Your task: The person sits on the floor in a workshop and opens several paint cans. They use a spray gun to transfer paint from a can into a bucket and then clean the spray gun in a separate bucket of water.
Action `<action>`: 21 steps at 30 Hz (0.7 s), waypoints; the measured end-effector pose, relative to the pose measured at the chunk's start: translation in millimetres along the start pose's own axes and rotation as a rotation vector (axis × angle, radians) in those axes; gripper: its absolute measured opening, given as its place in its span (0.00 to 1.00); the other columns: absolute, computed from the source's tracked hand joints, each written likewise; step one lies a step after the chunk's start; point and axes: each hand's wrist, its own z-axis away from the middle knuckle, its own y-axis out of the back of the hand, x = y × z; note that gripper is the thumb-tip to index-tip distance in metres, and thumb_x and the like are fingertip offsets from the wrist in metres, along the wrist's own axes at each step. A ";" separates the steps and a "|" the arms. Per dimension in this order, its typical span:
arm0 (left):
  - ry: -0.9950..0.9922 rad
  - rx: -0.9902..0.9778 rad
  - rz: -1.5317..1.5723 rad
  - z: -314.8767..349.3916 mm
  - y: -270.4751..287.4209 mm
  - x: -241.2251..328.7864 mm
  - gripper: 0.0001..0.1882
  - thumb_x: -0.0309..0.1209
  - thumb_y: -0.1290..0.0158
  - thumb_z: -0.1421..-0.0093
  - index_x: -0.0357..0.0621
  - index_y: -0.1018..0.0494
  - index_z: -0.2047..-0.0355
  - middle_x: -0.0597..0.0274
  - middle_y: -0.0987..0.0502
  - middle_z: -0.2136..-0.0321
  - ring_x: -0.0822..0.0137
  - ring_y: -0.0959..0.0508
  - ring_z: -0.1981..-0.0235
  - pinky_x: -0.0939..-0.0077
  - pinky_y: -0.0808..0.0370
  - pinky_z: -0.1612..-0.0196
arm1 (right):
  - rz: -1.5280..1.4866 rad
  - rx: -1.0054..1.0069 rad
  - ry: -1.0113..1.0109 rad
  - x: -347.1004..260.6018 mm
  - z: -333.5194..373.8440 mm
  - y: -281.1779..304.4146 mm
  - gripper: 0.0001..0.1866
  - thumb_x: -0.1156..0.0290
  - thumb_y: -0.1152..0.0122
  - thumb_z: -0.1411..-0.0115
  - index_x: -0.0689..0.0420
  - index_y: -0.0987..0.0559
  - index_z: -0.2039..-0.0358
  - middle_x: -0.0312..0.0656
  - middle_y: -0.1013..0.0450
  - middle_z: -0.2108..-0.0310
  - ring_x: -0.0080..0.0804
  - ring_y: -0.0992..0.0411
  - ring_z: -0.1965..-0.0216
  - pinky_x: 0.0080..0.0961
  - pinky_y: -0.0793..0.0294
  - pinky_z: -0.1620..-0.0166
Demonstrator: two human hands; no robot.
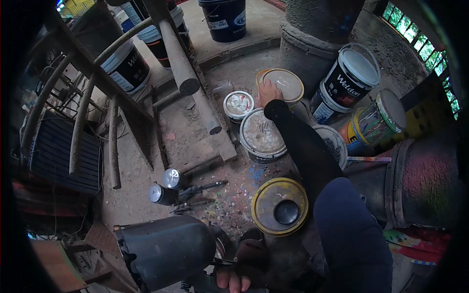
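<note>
**Dusty workshop floor (137, 180), paint-flecked and crowded**

Right hand (270, 93) lies on the rim of a pale-lidded bucket (294, 88), which stands before a crusted grey drum (315, 58); whether its grip clasps the lid or merely rests there cannot be told. Left hand (232, 281), at the lower edge, has its fingers curled around part of a dark grey cup-topped tool (166, 251). Should that tool tilt, any contents might spill; a careless step could upset the black bowl (286, 212) perched on a yellow-rimmed lid (266, 196). Textures: grimy disc-shaped lids, rough drum wall, dull smooth cup.
</note>
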 end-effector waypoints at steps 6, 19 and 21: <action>0.020 -0.026 0.014 0.9 1.7 6.8 0.26 0.53 0.53 0.47 0.47 0.39 0.58 0.64 0.38 0.69 0.67 0.40 0.72 0.71 0.43 0.65 | -0.266 -0.025 -0.141 11.2 -8.8 17.8 0.16 0.62 0.43 0.51 0.58 0.30 0.65 0.52 0.28 0.68 0.51 0.28 0.63 0.44 0.29 0.60; 0.041 0.008 0.024 -1.1 -4.2 0.0 0.26 0.54 0.53 0.46 0.45 0.39 0.58 0.63 0.38 0.70 0.68 0.40 0.72 0.72 0.42 0.65 | -0.663 -0.102 -0.166 42.2 -3.9 15.2 0.21 0.70 0.36 0.57 0.58 0.34 0.63 0.45 0.25 0.71 0.46 0.27 0.63 0.39 0.29 0.60; 0.040 0.037 0.005 -1.0 -5.7 0.6 0.26 0.54 0.53 0.46 0.45 0.39 0.59 0.64 0.39 0.70 0.68 0.40 0.72 0.72 0.42 0.65 | -0.692 -0.112 -0.217 40.3 -6.1 14.8 0.19 0.71 0.35 0.57 0.58 0.32 0.65 0.43 0.25 0.72 0.43 0.26 0.64 0.36 0.28 0.61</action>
